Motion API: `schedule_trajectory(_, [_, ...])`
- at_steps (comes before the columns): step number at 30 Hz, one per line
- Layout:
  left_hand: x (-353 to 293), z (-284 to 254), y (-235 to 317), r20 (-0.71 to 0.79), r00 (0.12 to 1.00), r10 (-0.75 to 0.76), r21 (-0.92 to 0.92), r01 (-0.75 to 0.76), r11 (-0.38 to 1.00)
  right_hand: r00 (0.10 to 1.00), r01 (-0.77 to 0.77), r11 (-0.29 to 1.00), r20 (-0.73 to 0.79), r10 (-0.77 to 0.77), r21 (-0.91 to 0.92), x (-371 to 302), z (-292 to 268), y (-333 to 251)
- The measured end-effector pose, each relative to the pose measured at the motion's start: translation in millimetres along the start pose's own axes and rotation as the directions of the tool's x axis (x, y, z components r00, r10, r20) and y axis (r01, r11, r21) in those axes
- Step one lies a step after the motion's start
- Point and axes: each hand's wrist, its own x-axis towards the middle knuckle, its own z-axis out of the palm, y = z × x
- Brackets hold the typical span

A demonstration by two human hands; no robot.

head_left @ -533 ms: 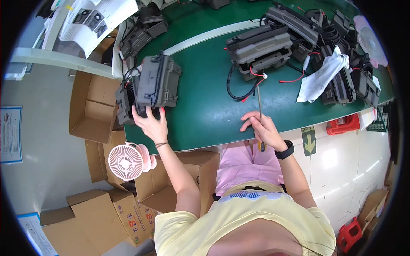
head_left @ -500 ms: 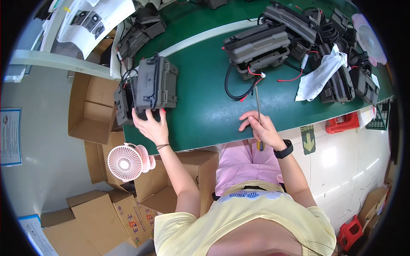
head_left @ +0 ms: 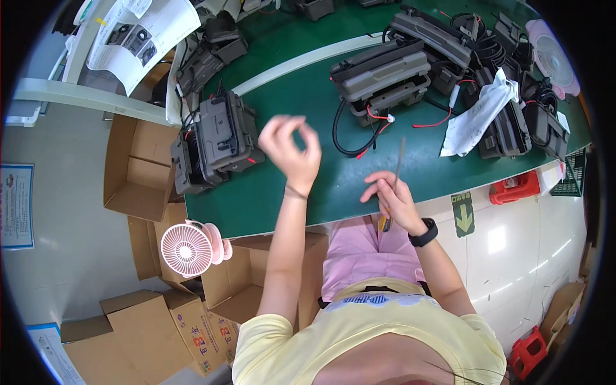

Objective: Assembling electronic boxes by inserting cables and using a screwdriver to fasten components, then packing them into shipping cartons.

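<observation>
My left hand (head_left: pixel 294 151) is raised over the green table, blurred by motion. Its fingers are curled but apart, and nothing shows in them. To its left a grey plastic case (head_left: pixel 226 131) stands on the table, touching another grey case (head_left: pixel 190 163). Near the table's front edge, my right hand (head_left: pixel 396 200) is closed on a screwdriver (head_left: pixel 400 160). Its thin shaft points away from me, and part of its yellow and black handle shows below the palm. Beyond that hand lies a grey case (head_left: pixel 385 80) with a looped black cable (head_left: pixel 336 131) and red-tipped wires.
More grey cases and cables crowd the table's right side, with a white crumpled sheet (head_left: pixel 481 119) on them. A pink fan (head_left: pixel 186 249) is by the table's front left edge. Cardboard boxes (head_left: pixel 141 333) stand on the floor at left. A red stool (head_left: pixel 527 353) is at lower right.
My left hand has let go of the grey case at left and moved right. That case now sits tilted against its neighbour. The screwdriver's shaft has swung slightly to the right.
</observation>
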Motion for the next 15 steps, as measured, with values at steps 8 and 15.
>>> schedule_trajectory(8, [117, 183, -77, 0.352, 0.929, 0.112, -0.014, -0.114, 0.993, 0.991, 0.116, 0.985, -0.052, -0.123, -0.126, -7, -16, -11])
schedule_trajectory(15, [183, 307, -133, 0.350, 0.893, -0.284, 0.196, 0.227, 0.954, 0.988, 0.026, 0.990, 0.155, -0.004, -0.141, 7, -41, -18])
